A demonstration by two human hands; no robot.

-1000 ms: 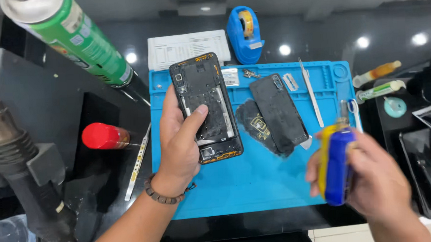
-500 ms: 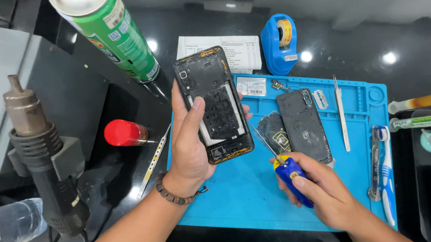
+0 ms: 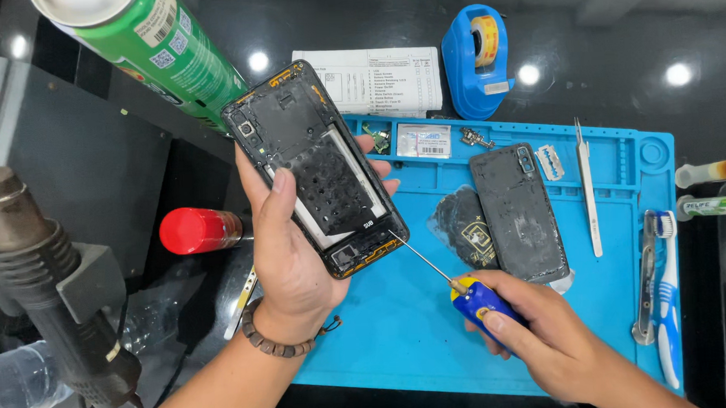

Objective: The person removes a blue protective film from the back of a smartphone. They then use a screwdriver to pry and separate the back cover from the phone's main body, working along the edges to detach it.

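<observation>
While the left hand (image 3: 288,256) grips an opened phone (image 3: 317,169) at centre frame, the right hand (image 3: 540,339) clasps a blue-handled screwdriver (image 3: 465,288) at lower right, tip against the phone's lower edge

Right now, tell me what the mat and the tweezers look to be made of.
Mat: probably silicone or soft rubber, matte blue, with moulded compartments along its top edge. Tweezers: apparently bare metal, silvery and slightly shiny, thin and tapering to a point.

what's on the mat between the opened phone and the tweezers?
Head view: between phone and tweezers lie a black back cover and a dark battery-like piece on the blue mat.
</observation>
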